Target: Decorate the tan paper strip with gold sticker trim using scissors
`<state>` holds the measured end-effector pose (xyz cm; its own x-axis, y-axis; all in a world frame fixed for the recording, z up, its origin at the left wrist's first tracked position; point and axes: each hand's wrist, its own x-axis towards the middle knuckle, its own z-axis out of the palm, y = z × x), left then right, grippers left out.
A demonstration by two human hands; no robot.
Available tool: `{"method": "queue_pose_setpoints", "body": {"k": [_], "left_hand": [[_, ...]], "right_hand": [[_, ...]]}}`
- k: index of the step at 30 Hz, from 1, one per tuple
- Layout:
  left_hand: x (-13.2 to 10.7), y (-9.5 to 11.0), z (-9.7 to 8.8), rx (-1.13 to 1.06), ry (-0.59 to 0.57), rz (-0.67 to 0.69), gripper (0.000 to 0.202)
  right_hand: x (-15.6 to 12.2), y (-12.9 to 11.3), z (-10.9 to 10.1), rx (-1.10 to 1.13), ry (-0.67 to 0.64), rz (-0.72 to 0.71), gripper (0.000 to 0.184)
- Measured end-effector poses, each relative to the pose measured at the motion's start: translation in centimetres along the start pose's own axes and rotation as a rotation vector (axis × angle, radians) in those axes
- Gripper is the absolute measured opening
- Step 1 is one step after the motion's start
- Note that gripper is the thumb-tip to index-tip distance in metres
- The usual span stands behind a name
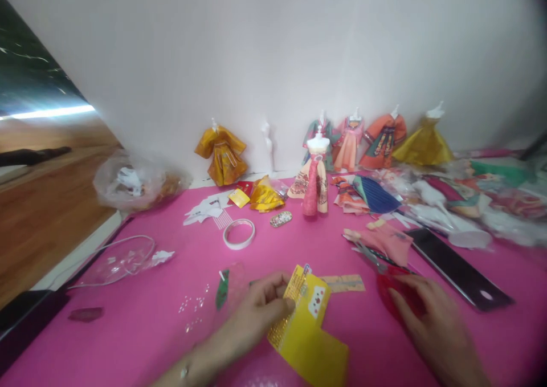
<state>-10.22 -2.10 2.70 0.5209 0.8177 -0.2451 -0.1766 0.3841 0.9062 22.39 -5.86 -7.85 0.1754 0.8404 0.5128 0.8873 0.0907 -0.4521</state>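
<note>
A: Where do we find the yellow card (310, 333)?

B: It is at the front of the pink table (128, 335), gripped by the left hand (267, 304). The thumb lies on the gold strip (294, 287) along its edge, and the other fingers are partly hidden. Whether the lower part touches the table, I cannot tell.

A: How does it handle, in your opinion?

B: I judge it very light and rather thin, stiff enough to keep its shape, but easy to crease. The gold strip looks bumpy, so it probably gives a good grip; the plain yellow part may be more slippery. I would take it by the edge, with a soft pinch (a hard one could bend it).

A: And the right hand (431, 313)?

B: It grasps the red scissors (387, 296) at the handles; whether the fingers pass through the loops, I cannot see. The blades point away, near the pink cloth (395, 241). I suppose the scissors are heavier and quite rigid.

A: What is farther out?

B: Just behind the card lies a patterned strip (348, 283). Beyond, to the left, is a roll of white tape (239, 245), and farther back stands a small dressed figure (316, 184).
</note>
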Motion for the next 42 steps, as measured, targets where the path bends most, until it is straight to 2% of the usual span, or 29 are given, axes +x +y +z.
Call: {"method": "queue_pose_setpoints", "body": {"k": [4, 6, 8, 14, 18, 22, 24, 28, 34, 38, 42], "left_hand": [[-0.6, -1.4, 1.5, 0.009, -0.108, 0.038, 0.016], [-0.6, -2.1, 1.8, -0.008, -0.139, 0.024, 0.019], [-0.5, -2.8, 1.9, -0.019, -0.163, 0.010, 0.021], [-0.4, -3.8, 1.9, -0.004, -0.180, -0.025, 0.025], [-0.6, -4.5, 1.9, -0.038, -0.224, -0.046, 0.023], [-1.0, -5.1, 1.8, -0.061, -0.280, -0.032, 0.017], [-1.3, -5.3, 1.9, -0.085, -0.299, -0.048, 0.017], [-1.6, -5.3, 2.2, -0.142, -0.318, -0.097, 0.015], [-1.8, -4.7, 2.8, -0.177, -0.315, -0.161, 0.017], [-1.8, -5.2, 2.6, -0.215, -0.267, -0.218, 0.022], [-1.6, -6.0, 2.4, -0.131, -0.146, -0.235, 0.029]], "right_hand": [[-0.4, -1.9, -2.2, 0.061, 0.010, 0.155, 0.048], [-0.8, -2.8, -3.5, 0.156, -0.024, 0.291, 0.052], [-1.1, -3.5, -4.5, 0.291, -0.090, 0.368, 0.055], [-0.9, -5.5, -5.1, 0.502, -0.196, 0.348, 0.053], [-0.6, -7.6, -5.9, 0.490, -0.317, 0.375, 0.042], [-0.5, -9.9, -6.9, 0.558, -0.444, 0.333, 0.033], [-0.6, -11.1, -6.9, 0.630, -0.479, 0.337, 0.029], [-0.8, -12.7, -6.0, 0.774, -0.525, 0.435, 0.025], [-1.1, -13.4, -4.9, 0.838, -0.503, 0.504, 0.024], [-1.4, -13.5, -4.7, 0.849, -0.529, 0.522, 0.022], [-2.0, -13.5, -4.3, 0.898, -0.548, 0.505, 0.015]]}}
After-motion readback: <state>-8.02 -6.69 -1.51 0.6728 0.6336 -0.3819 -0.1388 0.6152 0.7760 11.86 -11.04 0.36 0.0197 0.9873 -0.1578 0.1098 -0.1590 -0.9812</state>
